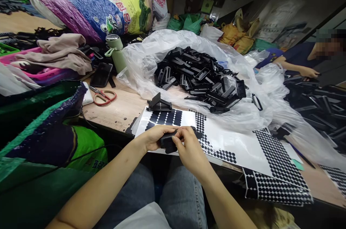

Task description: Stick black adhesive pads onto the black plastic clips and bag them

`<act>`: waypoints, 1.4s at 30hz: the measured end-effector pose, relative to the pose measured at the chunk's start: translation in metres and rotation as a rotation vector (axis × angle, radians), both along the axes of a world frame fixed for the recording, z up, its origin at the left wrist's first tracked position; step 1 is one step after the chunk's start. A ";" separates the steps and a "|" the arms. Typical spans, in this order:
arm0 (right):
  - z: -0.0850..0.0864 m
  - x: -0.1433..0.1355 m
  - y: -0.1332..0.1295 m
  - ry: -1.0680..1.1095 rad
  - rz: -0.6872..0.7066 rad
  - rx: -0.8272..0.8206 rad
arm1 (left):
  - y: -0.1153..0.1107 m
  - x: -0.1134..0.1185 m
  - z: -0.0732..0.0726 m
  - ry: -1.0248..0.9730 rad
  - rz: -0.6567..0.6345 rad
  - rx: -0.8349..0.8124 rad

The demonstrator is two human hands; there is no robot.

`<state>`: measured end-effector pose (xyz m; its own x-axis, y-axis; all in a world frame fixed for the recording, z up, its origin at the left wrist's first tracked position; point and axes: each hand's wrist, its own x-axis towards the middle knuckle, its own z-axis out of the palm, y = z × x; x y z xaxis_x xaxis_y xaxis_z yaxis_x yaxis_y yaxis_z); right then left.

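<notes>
My left hand (156, 137) is wrapped round a black plastic part (169, 142) with a ribbed surface, held above the table's front edge. The fingers of my right hand (187, 146) are bent and pressed against the same part from the right. Just beneath lies a white sheet with dark oval stickers (164, 119), and to its right are sheets of round black dots (281, 153). Another black part (159, 103) sits at the back edge of the oval sticker sheet. Behind it, many similar black pieces (200, 77) are heaped in a clear plastic bag (135, 59).
Red-handled scissors (105, 97), a phone (101, 75) and a green bottle (115, 52) stand or lie at the left. Beyond are a pink basket (40, 74) and a large printed sack (102, 5). At the right, a person's hand (309, 73) is over more black parts.
</notes>
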<state>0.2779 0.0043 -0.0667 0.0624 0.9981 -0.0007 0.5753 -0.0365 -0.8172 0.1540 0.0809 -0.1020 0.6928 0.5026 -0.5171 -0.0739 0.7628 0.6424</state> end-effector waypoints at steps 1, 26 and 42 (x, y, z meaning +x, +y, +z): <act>-0.001 0.001 0.000 0.003 -0.002 0.008 | 0.000 0.000 0.000 -0.005 0.000 -0.006; -0.069 0.158 -0.037 -0.305 -0.441 -0.234 | 0.008 0.010 0.018 0.156 -0.036 0.059; -0.008 0.021 -0.004 0.141 -0.227 0.068 | 0.005 0.012 0.022 0.181 0.006 0.098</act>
<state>0.2989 0.0005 -0.0752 0.2885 0.9566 0.0418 0.4395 -0.0935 -0.8934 0.1664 0.0858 -0.0798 0.5902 0.5603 -0.5812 0.0452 0.6959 0.7167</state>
